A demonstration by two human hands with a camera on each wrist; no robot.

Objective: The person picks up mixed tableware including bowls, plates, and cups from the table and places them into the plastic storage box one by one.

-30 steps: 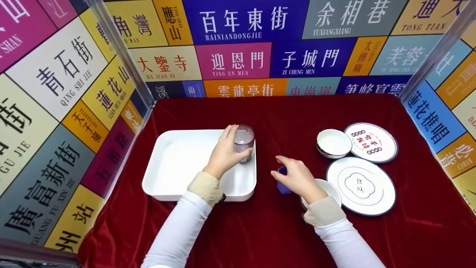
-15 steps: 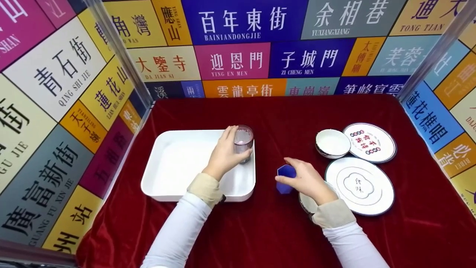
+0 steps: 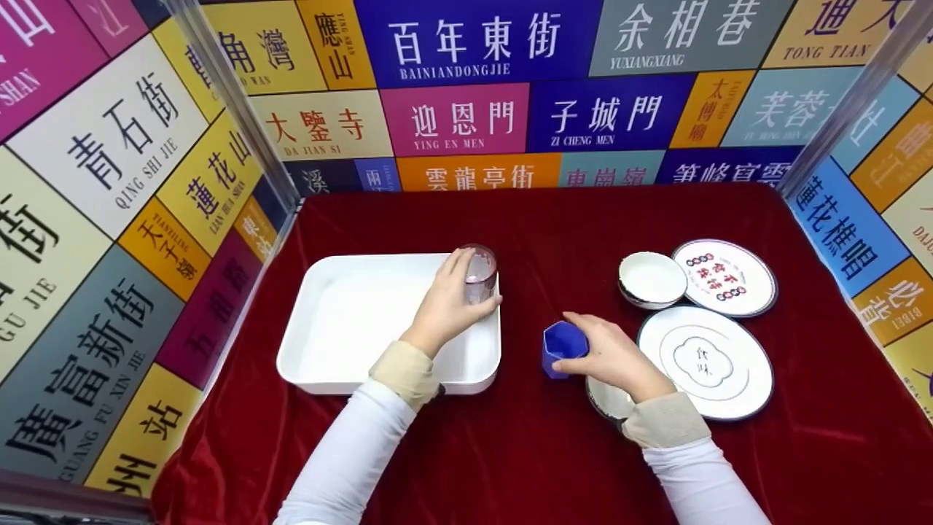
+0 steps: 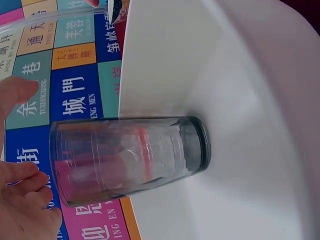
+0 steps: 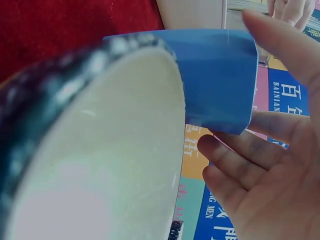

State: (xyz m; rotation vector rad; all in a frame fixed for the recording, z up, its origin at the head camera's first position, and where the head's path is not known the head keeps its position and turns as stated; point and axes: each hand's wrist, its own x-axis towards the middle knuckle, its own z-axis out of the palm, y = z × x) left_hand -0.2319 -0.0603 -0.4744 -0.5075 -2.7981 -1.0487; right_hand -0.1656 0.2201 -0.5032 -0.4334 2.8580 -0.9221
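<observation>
A clear drinking glass (image 4: 127,160) stands upright inside the white tray (image 3: 342,317), near its right side. My left hand (image 3: 448,302) is spread around the glass; the left wrist view shows a gap between fingers and glass. My right hand (image 3: 616,357) is around a blue hexagonal cup (image 3: 563,343) on the cloth, thumb on the near side and fingers on the far side. In the right wrist view the thumb (image 5: 270,35) lies just off the cup's wall, fingers loosely bent at its other side. A pale bowl (image 5: 110,140) with a dark speckled outside is partly under my right wrist.
Right of the cup lie a round plate (image 3: 736,383) with a flower-shaped motif and, behind it, a plate (image 3: 754,273) with red characters. A second small bowl (image 3: 651,277) stands beside them. Dark red cloth (image 3: 510,452) covers the table; sign-printed panels (image 3: 466,44) enclose it.
My right hand has moved to the right and lower around the blue cup, thumb now farther down its near side. My left hand has spread slightly off the glass, which stays in the tray.
</observation>
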